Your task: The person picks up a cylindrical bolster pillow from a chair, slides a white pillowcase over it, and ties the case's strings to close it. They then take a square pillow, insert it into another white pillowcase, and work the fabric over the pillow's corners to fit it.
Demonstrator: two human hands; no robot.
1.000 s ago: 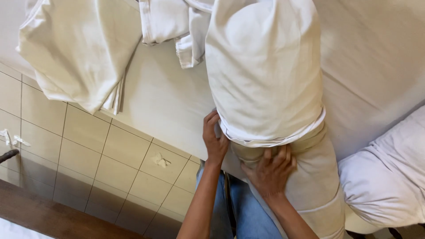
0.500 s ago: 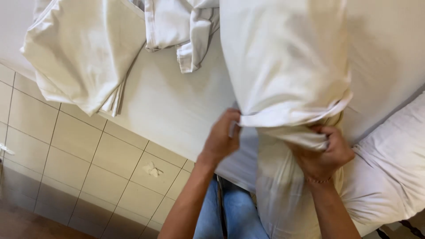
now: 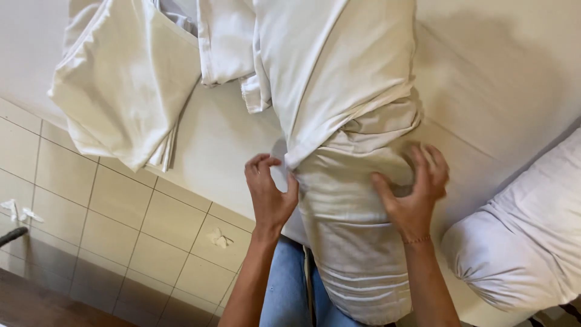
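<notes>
A cream pillow (image 3: 354,242) lies on the bed (image 3: 502,79), its near end sticking out toward my legs. A white pillowcase (image 3: 339,72) covers its far part, with the bunched hem across the middle. My left hand (image 3: 269,194) pinches the hem at the pillow's left side. My right hand (image 3: 414,194) presses on the pillow's right side just below the hem, fingers spread and curled into the fabric.
Folded white linen (image 3: 121,85) hangs over the bed's left edge, with more crumpled cloth (image 3: 227,42) beside it. A second white pillow (image 3: 526,242) sits at the right. Beige floor tiles (image 3: 121,236) lie below, with small scraps of white paper (image 3: 219,239).
The pillowcase hem has slid farther up the pillow, baring more of the cream end. My right hand has let go of the hem and now presses on the pillow.
</notes>
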